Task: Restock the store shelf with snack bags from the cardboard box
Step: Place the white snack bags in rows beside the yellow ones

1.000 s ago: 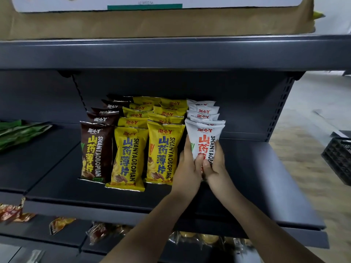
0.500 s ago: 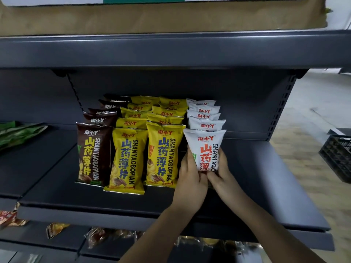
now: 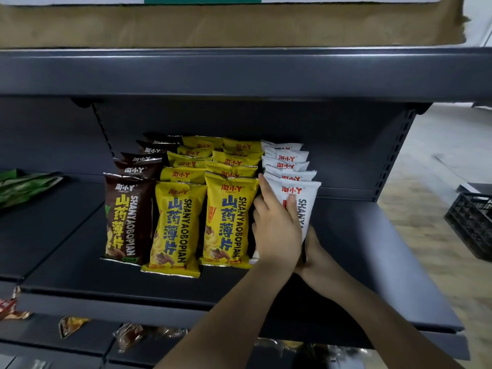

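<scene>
1. Bags stand upright on the grey shelf (image 3: 359,249) in four files running front to back: brown bags (image 3: 127,219) on the left, two files of yellow bags (image 3: 226,219) in the middle, white ones on the right. Each faces outward so its label can be read.
2. The front white bag (image 3: 303,198) stands at the head of the white file, just beside the right-hand yellow file and touching the white bag behind it.
3. The left hand (image 3: 275,227) lies across the white bag's face, fingers nearly straight and spread, pressing it back against its file, probably to keep it upright and flush.
4. The right hand (image 3: 312,251) sits low at the bag's bottom right corner, largely hidden behind the left wrist. It seems to steady the base, but I cannot tell whether its fingers grip the bag or only touch it.
5. Much of the shelf to the right of the white file is bare, so further files could go there. A black crate (image 3: 471,225) sits on the floor at far right; the cardboard box is not identifiable.
</scene>
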### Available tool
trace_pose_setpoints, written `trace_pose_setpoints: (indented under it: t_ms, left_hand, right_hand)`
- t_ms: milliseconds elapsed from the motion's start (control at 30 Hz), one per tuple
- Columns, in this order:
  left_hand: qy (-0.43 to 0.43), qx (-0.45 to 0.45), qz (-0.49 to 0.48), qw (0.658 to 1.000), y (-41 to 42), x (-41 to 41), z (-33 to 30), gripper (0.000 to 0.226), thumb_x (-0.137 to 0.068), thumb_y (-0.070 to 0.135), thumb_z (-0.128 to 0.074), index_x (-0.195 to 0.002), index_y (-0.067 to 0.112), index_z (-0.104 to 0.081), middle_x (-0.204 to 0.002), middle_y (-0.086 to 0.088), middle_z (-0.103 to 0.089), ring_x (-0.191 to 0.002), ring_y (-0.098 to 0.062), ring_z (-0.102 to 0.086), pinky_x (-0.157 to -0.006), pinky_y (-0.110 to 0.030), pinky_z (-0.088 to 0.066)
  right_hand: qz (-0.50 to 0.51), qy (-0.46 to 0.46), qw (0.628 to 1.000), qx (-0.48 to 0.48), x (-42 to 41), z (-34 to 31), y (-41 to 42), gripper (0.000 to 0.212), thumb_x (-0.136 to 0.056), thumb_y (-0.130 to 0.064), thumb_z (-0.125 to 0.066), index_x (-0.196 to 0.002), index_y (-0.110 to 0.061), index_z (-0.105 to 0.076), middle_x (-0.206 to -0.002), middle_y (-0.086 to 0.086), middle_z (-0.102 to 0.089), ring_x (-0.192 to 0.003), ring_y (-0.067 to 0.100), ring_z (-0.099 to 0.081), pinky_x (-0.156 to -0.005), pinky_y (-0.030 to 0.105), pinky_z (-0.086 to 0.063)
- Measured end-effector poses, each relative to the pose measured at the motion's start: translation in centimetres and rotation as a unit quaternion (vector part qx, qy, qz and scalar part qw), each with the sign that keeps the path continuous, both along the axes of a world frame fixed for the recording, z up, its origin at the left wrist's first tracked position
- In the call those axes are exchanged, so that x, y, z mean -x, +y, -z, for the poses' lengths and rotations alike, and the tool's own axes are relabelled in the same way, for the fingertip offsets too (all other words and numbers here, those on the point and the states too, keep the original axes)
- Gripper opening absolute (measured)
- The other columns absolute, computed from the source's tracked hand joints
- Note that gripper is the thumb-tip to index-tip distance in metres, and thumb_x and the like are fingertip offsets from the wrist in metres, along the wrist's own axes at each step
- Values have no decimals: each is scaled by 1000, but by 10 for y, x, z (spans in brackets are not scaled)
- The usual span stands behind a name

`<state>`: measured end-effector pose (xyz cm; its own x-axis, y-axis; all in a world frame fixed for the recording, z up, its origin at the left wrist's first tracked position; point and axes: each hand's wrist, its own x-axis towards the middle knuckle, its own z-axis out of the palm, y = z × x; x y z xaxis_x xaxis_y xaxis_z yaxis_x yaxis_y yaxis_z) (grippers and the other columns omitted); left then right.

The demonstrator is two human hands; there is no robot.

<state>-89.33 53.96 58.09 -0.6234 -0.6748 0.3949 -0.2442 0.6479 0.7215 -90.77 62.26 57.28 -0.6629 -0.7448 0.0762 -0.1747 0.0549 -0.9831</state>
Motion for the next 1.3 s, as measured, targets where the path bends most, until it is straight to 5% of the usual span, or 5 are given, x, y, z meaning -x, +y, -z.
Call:
trace_pose_setpoints:
  t_ms: [267, 467, 600, 867, 1300]
  left_hand:
    - [-1, 7, 49, 999, 0, -19, 7, 84, -85, 62, -17, -150, 15, 8, -141, -11, -35, -129, -24, -37, -106, -35, -35]
    - [140, 61, 40, 987, -15, -60, 23, 35, -88, 23, -36, -119, 11, -46, -110, -7, -50, -99, -20, -54, -80, -17, -41]
    - [144, 174, -35, 973, -46, -72, 33, 44, -79, -3, -55, -122, 1, -49, -122, -16, -48, -119, -26, -42, -100, -34, -39]
    - [40, 64, -22, 997, -61, -66, 54, 68, -94, 24, -50, -148, 16, -9, -144, -23, -29, -136, -37, -27, -109, -50, -33]
    - [31, 81, 15, 996, -55, -89, 39, 63, -94, 31, -39, -144, -4, -24, -136, -29, -36, -131, -44, -32, -109, -48, -31]
  right_hand:
    - [20, 11, 999, 29, 2, 2, -1, 38, -88, 2, -60, -107, -30, -53, -93, -16, -67, -88, -12, -61, -68, 10, -49]
    - [51, 44, 998, 12, -3, 6, 8, 51, -83, 6, -65, -110, -33, -47, -101, -18, -64, -89, -14, -61, -68, 11, -51]
    - [89, 57, 994, 14, -3, 10, 2, 53, -85, -9, -67, -120, -38, -40, -113, -27, -53, -100, -20, -54, -71, 0, -43]
    - [112, 115, 987, -14, -1, 24, -17, 45, -87, -18, -67, -108, -47, -40, -119, -11, -54, -110, -2, -54, -86, 13, -45]
    - [175, 110, 977, -43, -9, 12, 0, 58, -85, -28, -70, -134, -15, -42, -115, -11, -58, -110, 7, -57, -68, 0, -41]
